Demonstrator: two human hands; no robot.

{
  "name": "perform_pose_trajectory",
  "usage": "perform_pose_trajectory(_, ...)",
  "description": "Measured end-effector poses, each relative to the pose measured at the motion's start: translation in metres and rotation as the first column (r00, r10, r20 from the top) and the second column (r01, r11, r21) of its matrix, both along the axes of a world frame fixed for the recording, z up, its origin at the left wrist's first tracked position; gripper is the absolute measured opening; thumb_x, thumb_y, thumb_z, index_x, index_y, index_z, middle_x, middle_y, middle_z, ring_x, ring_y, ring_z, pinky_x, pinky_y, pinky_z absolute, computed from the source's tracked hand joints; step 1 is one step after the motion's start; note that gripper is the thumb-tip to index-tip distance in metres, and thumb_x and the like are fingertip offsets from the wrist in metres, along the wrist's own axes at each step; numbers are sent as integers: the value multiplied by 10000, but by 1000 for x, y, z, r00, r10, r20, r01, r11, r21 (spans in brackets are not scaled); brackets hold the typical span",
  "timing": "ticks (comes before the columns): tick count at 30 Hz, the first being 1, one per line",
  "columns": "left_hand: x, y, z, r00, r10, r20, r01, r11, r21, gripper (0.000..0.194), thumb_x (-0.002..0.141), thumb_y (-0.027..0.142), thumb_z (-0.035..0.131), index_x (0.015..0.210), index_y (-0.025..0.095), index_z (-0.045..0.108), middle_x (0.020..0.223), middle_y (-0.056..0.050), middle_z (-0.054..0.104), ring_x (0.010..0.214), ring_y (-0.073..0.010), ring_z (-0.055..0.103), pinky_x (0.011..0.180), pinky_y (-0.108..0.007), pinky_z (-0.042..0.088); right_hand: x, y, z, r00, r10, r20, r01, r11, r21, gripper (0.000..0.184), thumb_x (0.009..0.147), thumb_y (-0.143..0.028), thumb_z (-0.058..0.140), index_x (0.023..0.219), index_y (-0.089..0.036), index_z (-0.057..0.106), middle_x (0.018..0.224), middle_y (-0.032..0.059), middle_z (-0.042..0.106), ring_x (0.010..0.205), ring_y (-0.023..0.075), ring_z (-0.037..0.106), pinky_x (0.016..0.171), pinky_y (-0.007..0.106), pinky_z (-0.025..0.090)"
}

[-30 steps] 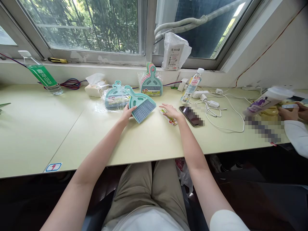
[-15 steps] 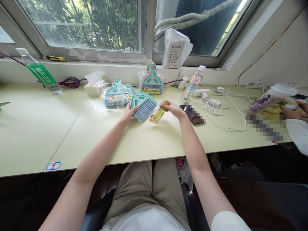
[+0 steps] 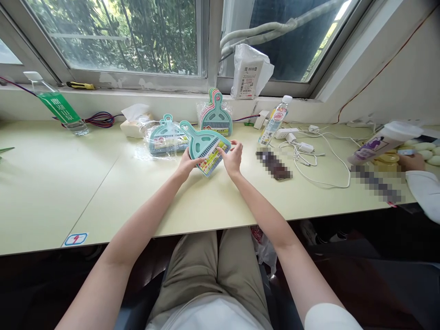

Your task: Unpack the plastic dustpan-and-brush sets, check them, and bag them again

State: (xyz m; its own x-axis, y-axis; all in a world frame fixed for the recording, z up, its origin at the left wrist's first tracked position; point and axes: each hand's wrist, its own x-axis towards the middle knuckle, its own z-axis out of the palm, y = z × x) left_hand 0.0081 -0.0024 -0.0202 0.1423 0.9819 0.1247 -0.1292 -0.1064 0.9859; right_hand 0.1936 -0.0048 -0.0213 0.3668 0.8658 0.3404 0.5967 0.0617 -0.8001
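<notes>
A teal mini dustpan (image 3: 198,141) with a grey-bristled brush nested in it is tilted above the table. My left hand (image 3: 186,164) is closed on its lower left edge, thumb on the front. Across the bristles lies a yellow-green printed label (image 3: 213,156). My right hand (image 3: 233,158) pinches the label's right end against the dustpan's right edge; some of its fingers are behind. Just beyond, a similar teal dustpan set (image 3: 167,137) lies in clear plastic. A stack of dustpan sets (image 3: 216,117) in several colours leans against the wall.
A phone (image 3: 274,163), a drink bottle (image 3: 275,120) and white charging cables (image 3: 302,151) lie to the right. At left stand a green-labelled water bottle (image 3: 62,104) and a tissue pack (image 3: 134,121). Another person's hand (image 3: 412,162) is at the far right beside a cup (image 3: 385,141).
My right hand has moved left with the label and laid it over the brush bristles. The dustpan in my left hand has barely moved.
</notes>
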Motion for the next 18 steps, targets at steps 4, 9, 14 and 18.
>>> perform_pose_trajectory(4,-6,3,3,999,3,46,-5,999,32,729,589,290,785,1252,217,491,1143,-77,643,1042,-256,641,832,-385,556,-2,2,-4,836,305,-456,-347,938,-10,509,875,-494,574,1296,-235,453,1363,124,543,1292,235,513,1012,416,484)
perform_pose_trajectory(9,-10,1,10,999,-43,-30,45,997,58,727,617,333,791,1270,212,496,1124,-82,651,1011,-259,646,815,-392,554,-6,3,-6,424,394,-816,-564,820,103,230,791,-314,722,942,-201,589,918,43,741,874,205,724,882,400,587)
perform_pose_trajectory(14,-18,5,21,962,149,-230,-91,965,245,479,847,499,583,1212,189,583,1194,-116,629,1193,-288,558,1033,-456,431,-3,-1,1,397,430,-811,-502,841,200,209,779,-268,734,920,-196,598,882,20,750,826,196,735,863,399,606)
perform_pose_trajectory(18,-47,16,21,622,649,-439,-448,754,480,510,908,449,488,1343,184,517,1495,-170,384,1450,-358,217,1171,-561,164,2,-3,3,422,430,-798,-479,853,206,197,783,-258,733,915,-195,602,901,22,750,839,200,736,872,409,604)
